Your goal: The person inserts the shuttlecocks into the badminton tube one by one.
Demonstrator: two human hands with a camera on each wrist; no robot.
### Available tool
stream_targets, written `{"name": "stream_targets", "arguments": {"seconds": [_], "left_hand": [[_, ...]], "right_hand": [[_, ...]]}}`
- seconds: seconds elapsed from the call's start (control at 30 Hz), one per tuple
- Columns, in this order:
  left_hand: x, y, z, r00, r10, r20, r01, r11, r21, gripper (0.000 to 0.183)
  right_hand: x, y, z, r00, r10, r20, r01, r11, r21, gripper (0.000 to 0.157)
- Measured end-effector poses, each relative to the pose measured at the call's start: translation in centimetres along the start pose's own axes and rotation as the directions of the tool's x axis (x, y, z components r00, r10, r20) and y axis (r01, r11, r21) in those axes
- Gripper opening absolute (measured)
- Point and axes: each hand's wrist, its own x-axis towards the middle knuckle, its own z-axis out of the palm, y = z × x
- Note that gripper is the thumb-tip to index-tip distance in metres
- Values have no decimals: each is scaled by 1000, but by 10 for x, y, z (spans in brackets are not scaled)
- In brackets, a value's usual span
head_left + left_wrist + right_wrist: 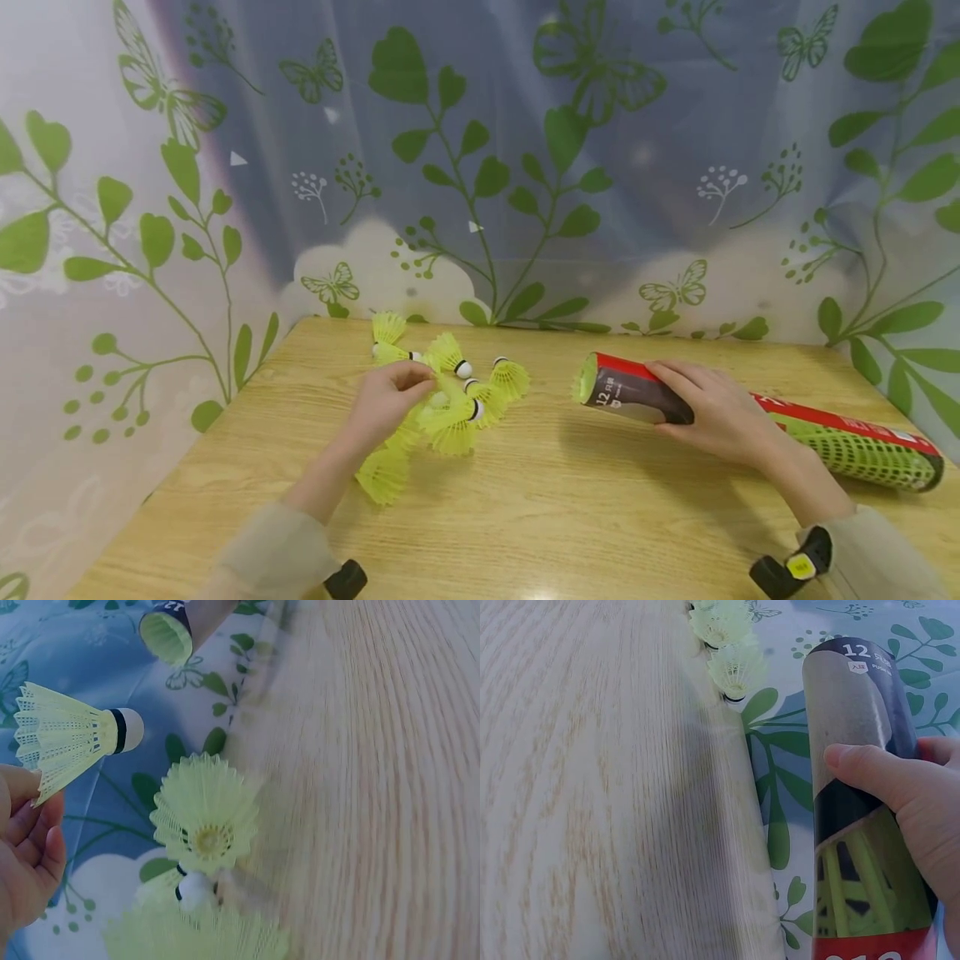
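My left hand (pixel 390 398) pinches a yellow-green shuttlecock (pixel 71 735) by the edge of its skirt, its white cork pointing away from the fingers in the left wrist view. Below and around that hand lie several more shuttlecocks (pixel 456 427) in a loose pile. My right hand (pixel 720 412) grips a long shuttlecock tube (pixel 630 392), red, black and grey and marked "12". The tube's mouth, on the left, faces the pile and shows a pale green inside. Its other end (pixel 862 450) reaches to the right, with a see-through green pattern; the hand hides its middle.
The wooden table (pixel 525 517) stands against a curtain (pixel 495 167) printed with green leaves and butterflies. A single shuttlecock (pixel 510 377) lies at the pile's right edge, towards the tube. Black wrist bands show at both sleeves.
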Motion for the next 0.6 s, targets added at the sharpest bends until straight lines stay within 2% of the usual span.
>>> {"name": "stream_targets", "arguments": {"seconds": [0.17,0.4,0.6], "left_hand": [[10,10,17,1000,-9,-13,9,999,-48,9],[23,24,40,999,44,-15,-46,993,-112,10],[33,31,60,1000,30,8,-28,984,-177,10]], "right_hand": [[0,1,1,1000,-7,-12,7,1000,-6,81],[1,0,2,1000,-13,-23,13,1000,-13,81],[0,-1,3,999,-24,-27,23,1000,-13,81]]}}
